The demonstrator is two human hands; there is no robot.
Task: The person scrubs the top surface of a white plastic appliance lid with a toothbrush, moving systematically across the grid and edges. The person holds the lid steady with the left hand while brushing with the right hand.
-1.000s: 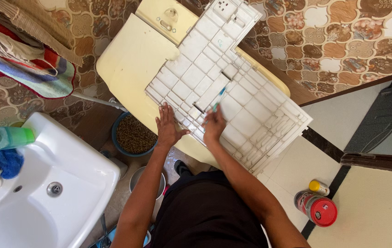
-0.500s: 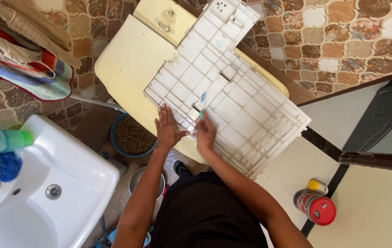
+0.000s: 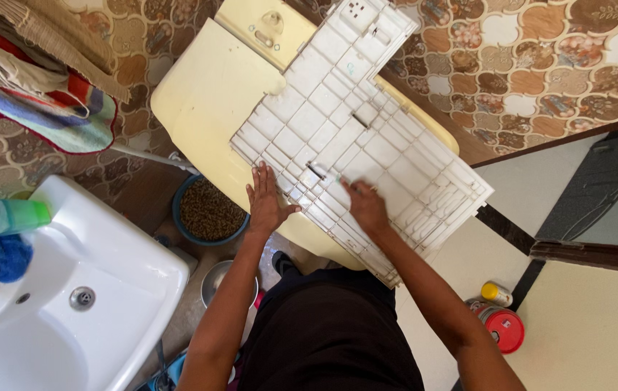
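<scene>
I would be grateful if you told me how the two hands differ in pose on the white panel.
The left hand lies flat with fingers spread on the near edge of the white ribbed panel; the right hand is curled, apparently around a thin tool that is blurred. The left hand sits at the panel's corner, the right hand further in. Both are bare and touch the panel.

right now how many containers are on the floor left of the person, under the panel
2. A blue bowl of brown pellets sits below the left hand; a metal pot stands just nearer, partly hidden by the left forearm. More may be hidden under the white panel.
</scene>
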